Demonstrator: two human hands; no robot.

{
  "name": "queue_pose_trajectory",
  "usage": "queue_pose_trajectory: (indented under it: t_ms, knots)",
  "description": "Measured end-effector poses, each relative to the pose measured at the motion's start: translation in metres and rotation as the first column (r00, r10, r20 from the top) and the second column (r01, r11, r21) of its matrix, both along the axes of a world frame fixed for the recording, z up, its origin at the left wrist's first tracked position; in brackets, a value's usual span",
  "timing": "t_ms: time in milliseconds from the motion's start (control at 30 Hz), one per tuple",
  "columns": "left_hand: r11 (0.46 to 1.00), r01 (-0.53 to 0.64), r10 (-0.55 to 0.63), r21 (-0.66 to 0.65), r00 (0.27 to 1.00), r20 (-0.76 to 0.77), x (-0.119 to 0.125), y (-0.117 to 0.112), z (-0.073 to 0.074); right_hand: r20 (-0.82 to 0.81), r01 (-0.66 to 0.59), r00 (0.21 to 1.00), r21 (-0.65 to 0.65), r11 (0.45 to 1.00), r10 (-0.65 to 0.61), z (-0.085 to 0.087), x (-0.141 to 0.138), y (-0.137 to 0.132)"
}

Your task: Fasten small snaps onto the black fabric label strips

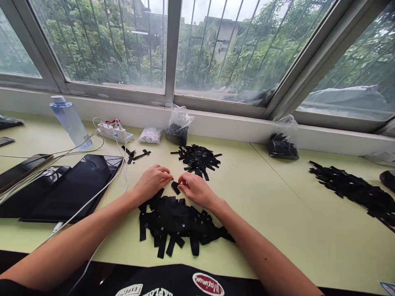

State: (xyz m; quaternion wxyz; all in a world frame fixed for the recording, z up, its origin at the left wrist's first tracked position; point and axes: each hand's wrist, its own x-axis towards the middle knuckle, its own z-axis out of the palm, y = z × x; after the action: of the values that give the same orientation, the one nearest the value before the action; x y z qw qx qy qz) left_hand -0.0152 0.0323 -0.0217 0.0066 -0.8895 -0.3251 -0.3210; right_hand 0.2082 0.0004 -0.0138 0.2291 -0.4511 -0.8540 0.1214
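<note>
Left hand: the left hand (152, 180) is seen with curled fingers, closed in a pinch on one end of a small black label (175, 187).
Right hand: the right hand (196, 189) is closed in the same way, and the other end of the label is gripped by its fingertips.
Black label: it is held between both hands, low above the table (271, 205), just beyond the near pile.
Near pile: a heap of black labels (179, 224) is spread between the two forearms, and small white letters are seen on some pieces.
Far pile: a smaller heap (199, 158) is placed behind the hands, toward the window sill.
Right pile: a long heap (354, 189) is laid well apart, at the right.
Bags: two clear bags (178, 129) (282, 144) with black pieces are leaned at the sill, and a white packet (150, 135) is beside the first one.
Left side: a bottle (71, 122), a power strip (115, 132) and a dark tablet (74, 185) are found there, and a white cable (92, 197) is laid over the tablet.
</note>
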Motion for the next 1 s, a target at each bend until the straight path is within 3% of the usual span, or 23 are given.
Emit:
queue_pose_trajectory:
  t_ms: [233,500,733,1000]
  knots:
    - [0.993,-0.019,0.021,-0.117,1.0,0.018,0.001,-0.004,0.005,-0.06,-0.01,0.998,-0.021,1.0,0.008,-0.007,0.004,0.006]
    - [0.973,0.144,-0.127,-0.182,0.987,0.102,0.006,-0.011,0.01,-0.249,0.013,0.968,-0.033,0.999,-0.021,-0.003,0.003,0.007]
    - [0.972,0.114,-0.082,-0.203,0.984,0.161,0.009,-0.013,0.008,-0.397,-0.036,0.918,-0.115,0.993,-0.013,-0.001,0.0,0.004]
    - [0.967,0.131,-0.087,-0.218,0.976,0.201,0.008,-0.014,0.008,-0.426,-0.075,0.905,-0.129,0.989,0.013,0.0,-0.003,0.003]
